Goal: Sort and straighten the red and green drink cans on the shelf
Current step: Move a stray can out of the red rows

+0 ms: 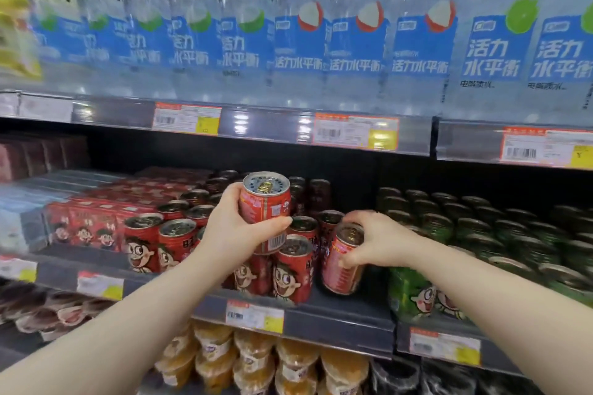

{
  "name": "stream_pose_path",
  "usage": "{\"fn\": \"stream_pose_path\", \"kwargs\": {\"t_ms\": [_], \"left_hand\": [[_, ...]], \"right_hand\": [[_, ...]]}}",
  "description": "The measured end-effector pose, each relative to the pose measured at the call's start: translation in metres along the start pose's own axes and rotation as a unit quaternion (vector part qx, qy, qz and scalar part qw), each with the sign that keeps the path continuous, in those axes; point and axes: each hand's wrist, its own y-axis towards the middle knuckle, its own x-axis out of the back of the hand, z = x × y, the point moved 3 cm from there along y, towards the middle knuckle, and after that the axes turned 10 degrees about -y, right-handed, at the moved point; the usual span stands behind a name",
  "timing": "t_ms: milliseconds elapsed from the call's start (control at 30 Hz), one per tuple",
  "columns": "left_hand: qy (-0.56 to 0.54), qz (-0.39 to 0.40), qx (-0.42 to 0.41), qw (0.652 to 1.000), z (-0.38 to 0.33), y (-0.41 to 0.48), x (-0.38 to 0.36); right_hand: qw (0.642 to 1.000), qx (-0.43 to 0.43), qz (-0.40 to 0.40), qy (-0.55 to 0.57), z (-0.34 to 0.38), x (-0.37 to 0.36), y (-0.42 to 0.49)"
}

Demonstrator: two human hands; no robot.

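my left hand [236, 228] grips a raised red can [266, 202] above the standing red cans [292, 269] near the shelf's [337, 314] front edge, while my right hand [375, 240] curls its fingers over the top of a tilted red can [341, 263] leaning between that group and the green cans [481, 228].

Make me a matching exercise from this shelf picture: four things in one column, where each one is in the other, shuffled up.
Things
1. left-hand can
2. right-hand can
3. green cans
4. water bottles

Places
A. on the top shelf
B. tilted, low at the front, next to the green ones
C. held up above the red row
D. right part of the middle shelf

Pairs: 1-C, 2-B, 3-D, 4-A
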Motion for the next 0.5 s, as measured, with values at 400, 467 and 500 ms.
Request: {"fn": "stream_pose_path", "kwargs": {"t_ms": [400,467,500], "left_hand": [[0.012,0.093,0.027,0.995,0.04,0.042,0.003],[0.01,0.095,0.028,0.995,0.04,0.048,-0.001],[0.012,0.097,0.026,0.995,0.04,0.05,-0.004]], "right_hand": [[0.998,-0.053,-0.023,0.027,-0.003,-0.001,0.026],[0.993,-0.069,-0.076,0.053,-0.008,0.009,0.038],[0.99,-0.07,-0.083,0.089,-0.006,0.012,0.043]]}}
